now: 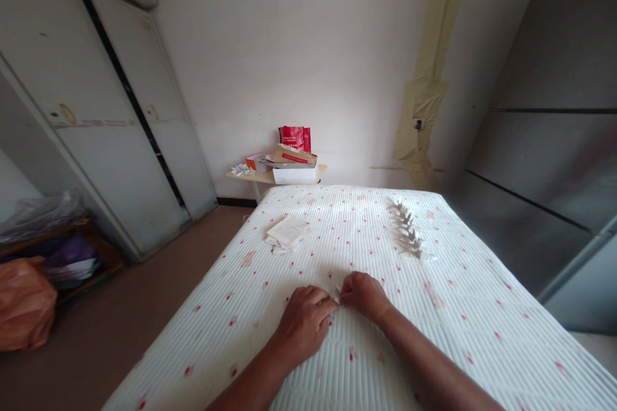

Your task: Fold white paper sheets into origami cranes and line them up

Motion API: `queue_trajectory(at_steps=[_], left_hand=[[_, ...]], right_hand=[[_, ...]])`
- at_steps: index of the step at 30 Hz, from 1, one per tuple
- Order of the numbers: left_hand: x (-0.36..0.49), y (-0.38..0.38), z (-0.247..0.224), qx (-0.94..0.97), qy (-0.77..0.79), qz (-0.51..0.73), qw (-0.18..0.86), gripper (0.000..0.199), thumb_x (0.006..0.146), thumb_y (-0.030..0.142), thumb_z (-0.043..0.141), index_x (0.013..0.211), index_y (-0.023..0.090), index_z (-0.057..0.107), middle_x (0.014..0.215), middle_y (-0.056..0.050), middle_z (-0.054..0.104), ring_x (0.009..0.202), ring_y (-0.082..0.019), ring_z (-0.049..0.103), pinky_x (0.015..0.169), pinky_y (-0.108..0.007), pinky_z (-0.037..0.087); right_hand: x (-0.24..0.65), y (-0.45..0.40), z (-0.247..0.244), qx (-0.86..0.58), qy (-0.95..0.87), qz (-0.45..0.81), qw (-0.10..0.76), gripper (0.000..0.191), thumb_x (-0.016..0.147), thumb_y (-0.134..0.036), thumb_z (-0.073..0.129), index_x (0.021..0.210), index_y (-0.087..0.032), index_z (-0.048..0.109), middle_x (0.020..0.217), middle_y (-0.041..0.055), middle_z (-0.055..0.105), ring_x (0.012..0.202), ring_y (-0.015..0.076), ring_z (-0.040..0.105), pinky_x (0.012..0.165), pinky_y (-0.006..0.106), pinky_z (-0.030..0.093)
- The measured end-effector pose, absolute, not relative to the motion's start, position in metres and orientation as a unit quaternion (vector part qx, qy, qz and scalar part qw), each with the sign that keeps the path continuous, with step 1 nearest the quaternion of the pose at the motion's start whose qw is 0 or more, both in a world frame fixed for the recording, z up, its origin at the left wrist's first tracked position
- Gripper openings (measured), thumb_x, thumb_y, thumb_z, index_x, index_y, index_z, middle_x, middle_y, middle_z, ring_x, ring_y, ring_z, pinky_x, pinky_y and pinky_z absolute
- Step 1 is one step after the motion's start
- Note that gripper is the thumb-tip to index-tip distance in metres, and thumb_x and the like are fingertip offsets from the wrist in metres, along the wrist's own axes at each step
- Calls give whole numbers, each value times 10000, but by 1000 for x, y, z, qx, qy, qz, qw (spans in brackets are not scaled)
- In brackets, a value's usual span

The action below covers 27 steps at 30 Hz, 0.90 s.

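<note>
Both hands meet over the middle of a padded white bed cover with red spots. Between their fingertips is a small piece of folded paper, mostly hidden. My left hand pinches it from the left, fingers curled. From the right, my right hand grips it with thumb and bent fingers. Beyond my left hand lies a loose stack of printed paper sheets. Farther off on the right, several small folded paper figures with pointed tips stand in a row; they look like paper cranes.
Behind the bed's far edge a small table bears a white box, a red bag and a pile of small white pieces. A pale wardrobe stands left, a grey cabinet right. An orange bag sits at lower left.
</note>
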<state>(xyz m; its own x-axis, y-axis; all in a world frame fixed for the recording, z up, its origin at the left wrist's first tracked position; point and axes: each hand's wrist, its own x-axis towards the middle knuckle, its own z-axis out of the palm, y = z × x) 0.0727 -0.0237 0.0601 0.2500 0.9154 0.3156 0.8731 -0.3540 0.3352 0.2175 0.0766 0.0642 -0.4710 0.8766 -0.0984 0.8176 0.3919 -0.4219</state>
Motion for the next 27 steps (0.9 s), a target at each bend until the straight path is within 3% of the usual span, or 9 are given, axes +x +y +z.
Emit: queue_trajectory(at_steps=[5, 10, 16, 27], left_hand=[[76, -24, 61, 794, 571, 209, 20, 286, 773, 108, 474, 949, 262, 638, 865, -31, 588, 867, -193, 506, 774, -346, 386], [74, -22, 56, 797, 567, 207, 14, 297, 770, 115, 491, 990, 260, 628, 879, -33, 574, 870, -194, 489, 779, -356, 379], [73, -21, 48, 800, 560, 216, 0, 284, 760, 99, 497, 965, 243, 632, 862, -30, 566, 848, -190, 481, 773, -363, 375], [74, -21, 50, 799, 560, 220, -3, 261, 763, 97, 482, 931, 229, 633, 856, -32, 566, 846, -185, 483, 770, -354, 378]], right_hand=[[219, 78, 62, -497, -834, 225, 87, 122, 619, -184, 598, 678, -212, 701, 709, 24, 657, 664, 157, 580, 566, 236, 339], [246, 89, 57, -389, -839, 341, 170, 103, 629, -141, 598, 684, -176, 678, 781, 11, 598, 692, 116, 547, 619, 202, 387], [288, 100, 54, -293, -828, 423, 221, 137, 621, -136, 602, 743, -175, 652, 864, 26, 577, 795, 151, 526, 720, 255, 401], [276, 83, 52, -309, -829, 384, 265, 145, 670, -149, 630, 805, -198, 651, 1021, 52, 541, 937, 182, 524, 827, 293, 399]])
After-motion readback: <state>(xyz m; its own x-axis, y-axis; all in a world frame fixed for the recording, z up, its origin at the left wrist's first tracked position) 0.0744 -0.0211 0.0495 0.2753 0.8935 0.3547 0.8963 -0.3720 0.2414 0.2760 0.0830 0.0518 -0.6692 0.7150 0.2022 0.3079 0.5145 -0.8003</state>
